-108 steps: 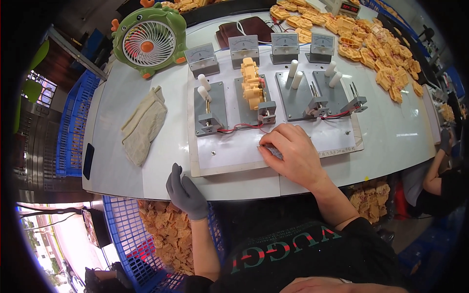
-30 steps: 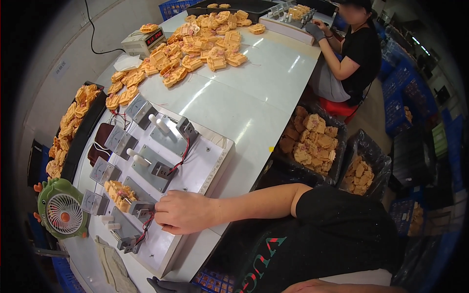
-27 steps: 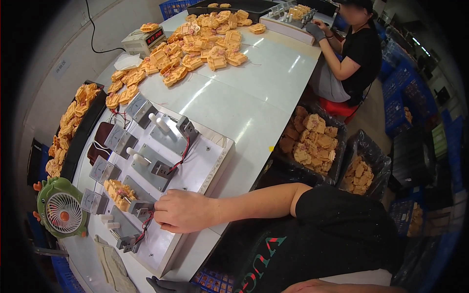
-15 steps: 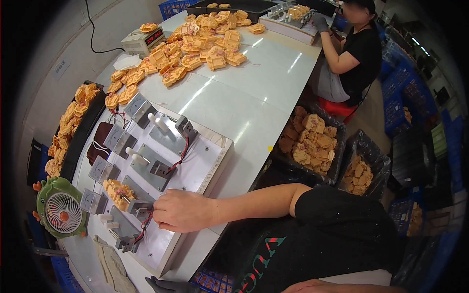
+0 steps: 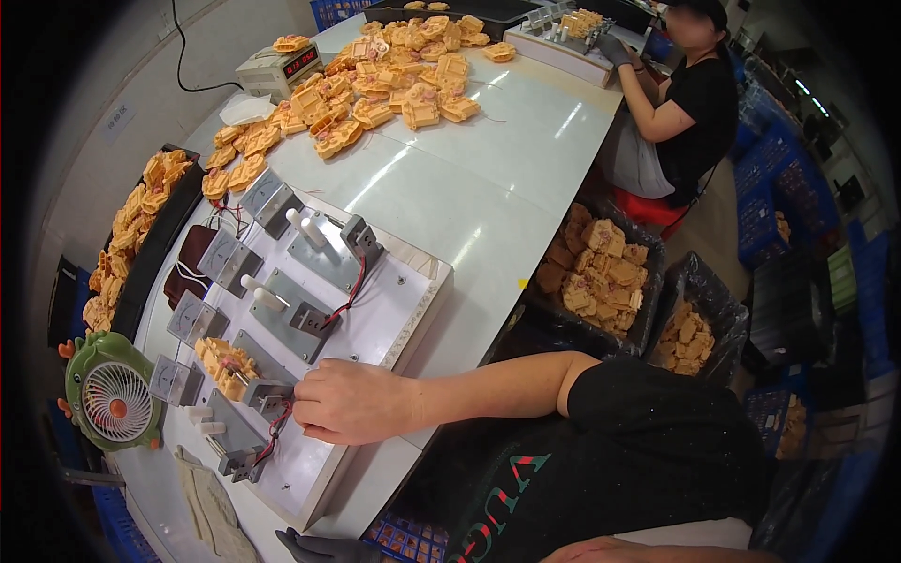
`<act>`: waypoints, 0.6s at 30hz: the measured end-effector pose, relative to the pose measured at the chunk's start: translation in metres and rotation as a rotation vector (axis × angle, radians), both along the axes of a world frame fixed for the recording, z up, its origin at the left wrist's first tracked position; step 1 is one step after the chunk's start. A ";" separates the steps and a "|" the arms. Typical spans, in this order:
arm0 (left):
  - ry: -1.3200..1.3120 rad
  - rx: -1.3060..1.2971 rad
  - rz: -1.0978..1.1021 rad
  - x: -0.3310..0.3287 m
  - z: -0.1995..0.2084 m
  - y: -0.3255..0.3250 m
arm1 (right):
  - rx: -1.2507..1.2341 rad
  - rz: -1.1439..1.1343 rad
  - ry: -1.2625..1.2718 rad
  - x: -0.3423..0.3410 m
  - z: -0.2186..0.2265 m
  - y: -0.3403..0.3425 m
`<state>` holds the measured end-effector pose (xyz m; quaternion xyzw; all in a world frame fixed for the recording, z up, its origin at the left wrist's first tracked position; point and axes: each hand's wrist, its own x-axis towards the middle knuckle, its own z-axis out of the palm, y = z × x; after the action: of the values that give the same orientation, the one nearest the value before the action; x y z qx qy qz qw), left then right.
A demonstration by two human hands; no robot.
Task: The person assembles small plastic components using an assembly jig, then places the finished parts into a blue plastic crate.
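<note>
Bearing ridges, a light-orange part [image 5: 221, 366]

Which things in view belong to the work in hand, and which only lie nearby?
Probably the work:
- mounted orange part, near the right hand
- white board
- needle meters
- loose orange parts

Probably just nearby:
- green fan
- pale cloth
- brown item

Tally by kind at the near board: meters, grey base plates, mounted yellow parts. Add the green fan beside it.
Meters: 4
Grey base plates: 4
Mounted yellow part: 1
Green fan: 1
Total: 10
</note>
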<state>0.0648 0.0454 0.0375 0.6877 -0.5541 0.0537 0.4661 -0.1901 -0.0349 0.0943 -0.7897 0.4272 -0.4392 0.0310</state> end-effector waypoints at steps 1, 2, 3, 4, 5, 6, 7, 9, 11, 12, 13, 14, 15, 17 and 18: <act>-0.012 -0.005 -0.003 0.001 0.000 0.000 | -0.003 -0.002 0.000 0.000 0.000 0.000; -0.025 -0.009 -0.006 0.001 -0.001 0.000 | -0.002 0.000 -0.001 0.000 0.000 0.000; -0.025 -0.009 -0.004 0.001 -0.001 0.000 | 0.002 0.000 0.001 0.000 0.000 0.000; -0.006 -0.019 0.002 -0.001 0.000 -0.001 | 0.007 0.000 0.001 0.000 0.000 0.000; 0.013 -0.029 0.007 -0.001 0.000 -0.001 | 0.007 0.001 0.001 0.000 0.000 0.000; 0.012 -0.028 0.008 -0.001 -0.001 -0.001 | 0.008 0.000 0.003 0.000 0.000 0.000; 0.016 -0.041 0.002 -0.001 -0.002 -0.001 | 0.009 0.000 0.005 0.000 0.000 0.000; 0.019 -0.053 -0.004 -0.001 -0.002 -0.001 | 0.007 -0.002 0.004 0.000 0.000 0.000; 0.048 -0.034 0.010 -0.002 -0.001 -0.001 | 0.004 -0.004 0.003 0.000 -0.001 0.000; 0.047 -0.034 0.009 -0.002 -0.001 -0.001 | -0.009 -0.001 0.001 0.000 -0.001 0.000; 0.037 -0.029 0.010 -0.001 -0.001 -0.001 | -0.021 0.001 -0.001 0.000 -0.001 0.000; 0.026 -0.025 0.012 -0.001 -0.001 -0.001 | -0.021 -0.001 -0.001 0.000 -0.001 0.000; 0.025 -0.025 0.012 -0.001 -0.001 -0.001 | -0.024 0.001 0.005 0.000 0.000 0.000; 0.023 -0.045 -0.004 -0.001 -0.001 -0.001 | -0.027 0.003 0.011 0.000 0.000 0.000; 0.023 -0.045 -0.004 -0.001 -0.001 -0.001 | -0.038 0.004 0.010 0.000 0.000 0.000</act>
<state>0.0642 0.0443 0.0363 0.6766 -0.5486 0.0574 0.4879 -0.1903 -0.0348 0.0947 -0.7933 0.4171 -0.4433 0.0145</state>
